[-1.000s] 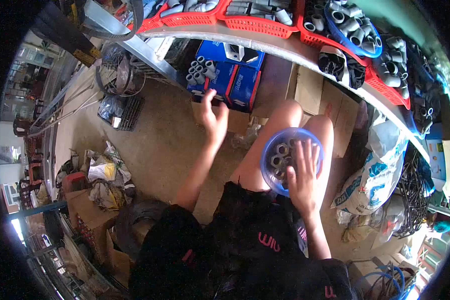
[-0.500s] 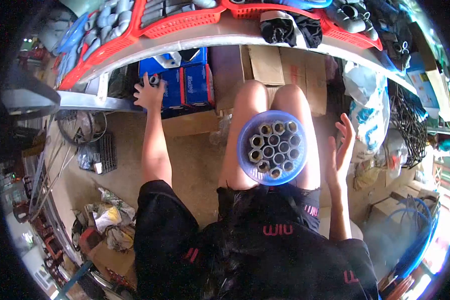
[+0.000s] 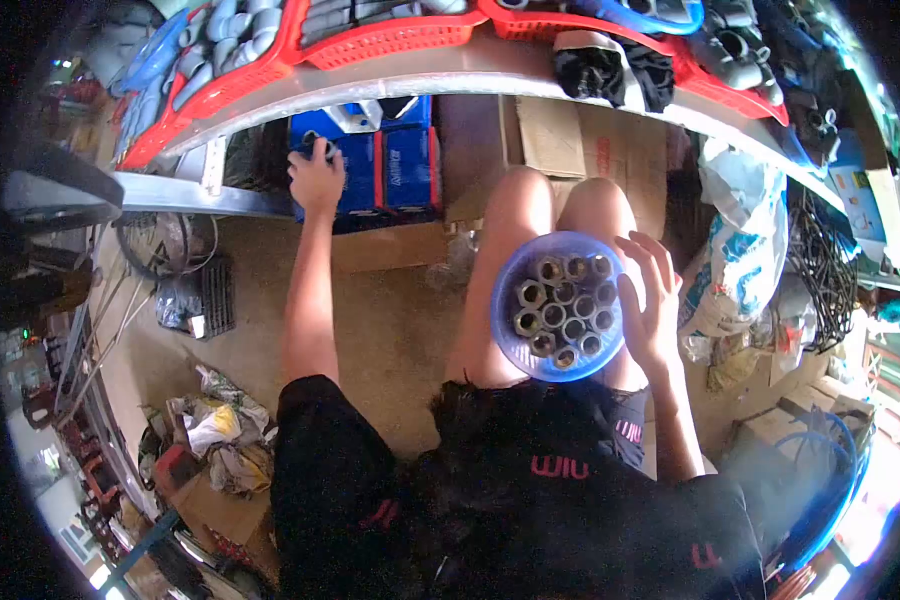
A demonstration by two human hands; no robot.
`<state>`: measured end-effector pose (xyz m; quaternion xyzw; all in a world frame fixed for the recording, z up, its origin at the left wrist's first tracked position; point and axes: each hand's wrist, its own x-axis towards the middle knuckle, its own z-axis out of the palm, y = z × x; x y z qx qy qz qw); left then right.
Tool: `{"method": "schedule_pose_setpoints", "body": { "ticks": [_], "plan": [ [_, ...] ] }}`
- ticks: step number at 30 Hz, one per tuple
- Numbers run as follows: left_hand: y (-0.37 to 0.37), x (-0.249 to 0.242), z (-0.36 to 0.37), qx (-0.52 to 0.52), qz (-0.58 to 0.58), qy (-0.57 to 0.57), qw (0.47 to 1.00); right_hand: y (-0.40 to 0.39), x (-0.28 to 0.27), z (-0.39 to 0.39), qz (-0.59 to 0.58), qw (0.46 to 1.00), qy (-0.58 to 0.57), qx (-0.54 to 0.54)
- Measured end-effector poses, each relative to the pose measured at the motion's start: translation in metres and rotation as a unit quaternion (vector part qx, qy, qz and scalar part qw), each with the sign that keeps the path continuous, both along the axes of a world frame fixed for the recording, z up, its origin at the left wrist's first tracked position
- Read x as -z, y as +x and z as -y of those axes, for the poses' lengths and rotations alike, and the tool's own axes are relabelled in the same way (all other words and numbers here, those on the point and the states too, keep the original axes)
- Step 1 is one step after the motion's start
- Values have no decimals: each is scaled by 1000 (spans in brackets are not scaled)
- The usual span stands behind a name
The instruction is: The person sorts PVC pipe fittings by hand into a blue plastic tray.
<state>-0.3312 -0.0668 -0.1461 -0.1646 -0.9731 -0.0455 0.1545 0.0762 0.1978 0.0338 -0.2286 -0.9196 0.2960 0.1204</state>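
By boxes (image 3: 407, 170), L hand (image 3: 317, 183); R hand (image 3: 654, 312) nr bowl (image 3: 510, 345) w/ fittings (image 3: 554, 316).

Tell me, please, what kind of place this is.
Probably a hardware shop or its storeroom: red baskets of grey pipe fittings line the shelf, blue boxes sit below, and a blue bowl holds hollow parts.

The person's thighs (image 3: 515, 215) carry a blue bowl (image 3: 507, 345); the shelf (image 3: 490, 62), pale along its front edge, bears red baskets (image 3: 385, 40) and, at that edge, a black-and-white bundle (image 3: 592, 72); the brown floor (image 3: 400, 330) holds a dark crate (image 3: 217, 295), crumpled bags (image 3: 225, 425) and, at right, a white-and-blue sack (image 3: 720, 280).
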Motion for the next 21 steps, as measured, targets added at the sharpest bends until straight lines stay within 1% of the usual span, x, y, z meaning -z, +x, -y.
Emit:
{"method": "schedule_pose_setpoints", "body": {
  "ticks": [2,6,12,16,19,21],
  "plan": [
    [-3,6,5,13,-29,1,1000,-1,3,2,-1,1000,-3,-1],
    [8,0,5,19,-5,-2,1000,-1,7,3,2,1000,-3,-8],
    [20,-3,8,30,-20,13,999,-3,9,1,0,1000,7,-14],
    [18,0,4,57,-50,10,997,-6,8,4,10,999,7,-33],
    [14,0,-4,76,-43,24,996,-9,11,8,-11,1000,-11,-16],
    [14,-1,-8,82,-38,36,995,-10,9,9,-6,1000,-30,-5]
  ]
}}
